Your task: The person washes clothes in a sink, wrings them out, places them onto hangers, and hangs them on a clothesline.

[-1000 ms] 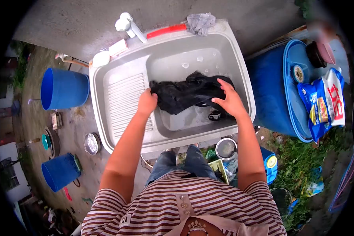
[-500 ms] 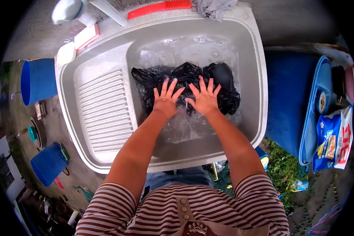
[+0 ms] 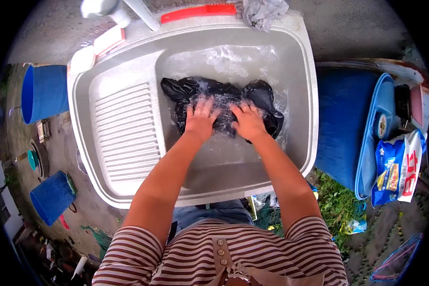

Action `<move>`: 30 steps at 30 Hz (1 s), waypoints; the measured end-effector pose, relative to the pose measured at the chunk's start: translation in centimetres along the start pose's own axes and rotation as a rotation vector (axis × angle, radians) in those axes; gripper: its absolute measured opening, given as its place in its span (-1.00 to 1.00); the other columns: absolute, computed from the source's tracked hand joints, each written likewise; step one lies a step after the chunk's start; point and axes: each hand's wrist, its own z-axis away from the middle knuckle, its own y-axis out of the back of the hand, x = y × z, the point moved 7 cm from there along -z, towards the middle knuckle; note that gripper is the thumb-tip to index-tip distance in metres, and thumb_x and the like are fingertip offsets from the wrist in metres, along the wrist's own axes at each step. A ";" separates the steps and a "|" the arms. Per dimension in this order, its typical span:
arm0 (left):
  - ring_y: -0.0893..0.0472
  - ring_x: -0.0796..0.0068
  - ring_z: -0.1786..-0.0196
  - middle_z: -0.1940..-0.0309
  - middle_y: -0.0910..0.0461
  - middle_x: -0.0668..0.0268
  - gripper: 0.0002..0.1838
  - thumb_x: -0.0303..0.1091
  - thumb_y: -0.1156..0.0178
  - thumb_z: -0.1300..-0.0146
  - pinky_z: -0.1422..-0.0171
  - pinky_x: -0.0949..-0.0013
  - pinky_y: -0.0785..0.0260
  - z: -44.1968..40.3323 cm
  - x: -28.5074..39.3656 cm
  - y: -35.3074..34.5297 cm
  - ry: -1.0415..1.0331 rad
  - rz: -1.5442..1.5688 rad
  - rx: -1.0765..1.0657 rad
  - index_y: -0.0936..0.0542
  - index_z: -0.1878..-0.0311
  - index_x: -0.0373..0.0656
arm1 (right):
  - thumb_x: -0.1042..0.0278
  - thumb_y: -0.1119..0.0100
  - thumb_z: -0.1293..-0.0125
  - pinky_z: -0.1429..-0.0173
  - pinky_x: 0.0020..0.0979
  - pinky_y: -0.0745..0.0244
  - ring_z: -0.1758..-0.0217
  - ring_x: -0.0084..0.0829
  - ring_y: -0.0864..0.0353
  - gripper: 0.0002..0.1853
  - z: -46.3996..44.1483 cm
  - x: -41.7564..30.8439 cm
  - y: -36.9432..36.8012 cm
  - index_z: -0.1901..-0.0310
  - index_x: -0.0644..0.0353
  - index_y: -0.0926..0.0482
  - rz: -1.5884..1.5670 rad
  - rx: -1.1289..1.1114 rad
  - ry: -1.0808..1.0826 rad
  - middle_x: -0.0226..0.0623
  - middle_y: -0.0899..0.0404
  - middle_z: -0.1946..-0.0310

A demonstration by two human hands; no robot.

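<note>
Black wet cloth [image 3: 190, 88], perhaps a garment, lies bunched in soapy water in the basin of a pale grey laundry sink [image 3: 311, 119]. My left hand [image 3: 200, 119] presses flat on its left-middle part, fingers spread and fingertips partly under water. Beside it, my right hand [image 3: 248, 120] presses on the right part of the cloth, also with fingers spread. Neither hand grips the cloth. Water washes over the cloth around both sets of fingertips.
The ribbed washboard [image 3: 128, 133] forms the sink's left side. Along the back rim are a red brush [image 3: 198, 13], a grey rag [image 3: 264, 12], a soap box [image 3: 109, 40] and a tap [image 3: 143, 14]. A blue barrel [image 3: 345, 124] stands right, bearing a detergent bag [image 3: 398, 167].
Both hands have pushed down into the cloth, and water now covers the fingertips. The cloth lies flatter and more submerged in the middle. The view has shifted slightly.
</note>
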 end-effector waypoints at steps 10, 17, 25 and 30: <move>-0.59 0.08 -0.08 0.06 -0.60 0.10 -0.70 -0.44 -0.18 -0.19 -0.14 0.12 -0.45 7.7 -5.1 2.3 0.240 0.426 -0.060 -0.66 0.00 0.03 | 0.28 -0.12 -0.25 -0.18 -0.11 -0.52 -0.09 0.01 -0.61 -0.66 4.6 5.4 0.5 -0.05 0.08 -0.60 -0.008 -0.056 -0.179 -0.07 -0.65 -0.01; -0.66 0.09 0.09 0.20 -0.67 0.06 -0.76 -0.53 -0.14 -0.22 -0.05 0.25 -0.46 14.6 -11.7 19.2 0.286 0.976 0.548 -0.64 0.05 -0.18 | 0.32 -0.11 -0.35 -0.05 -0.24 -0.48 0.10 -0.06 -0.65 -0.74 11.1 3.7 16.8 0.02 0.27 -0.58 -0.549 0.446 -0.034 0.05 -0.66 0.22; -0.49 0.67 0.19 0.28 -0.60 0.44 -0.79 -0.42 -0.09 -0.41 0.03 0.54 -0.35 21.5 -12.5 40.8 -0.073 1.247 1.045 -0.60 -0.01 -0.26 | 0.53 -0.20 -0.34 -0.03 -0.53 -0.43 0.13 -0.59 -0.54 -0.83 23.4 -5.3 41.6 0.06 0.26 -0.65 -0.447 1.015 0.343 -0.42 -0.63 0.18; -0.59 0.43 0.13 0.25 -0.64 0.24 -0.78 -0.45 -0.08 -0.39 -0.05 0.42 -0.40 20.7 -12.5 40.5 0.038 0.929 1.103 -0.61 -0.03 -0.17 | 0.25 -0.42 -0.15 -0.38 -0.28 -0.31 -0.30 -0.20 -0.49 -0.45 19.5 -3.7 36.6 -0.16 0.26 -0.53 -0.286 0.589 0.284 -0.10 -0.55 -0.19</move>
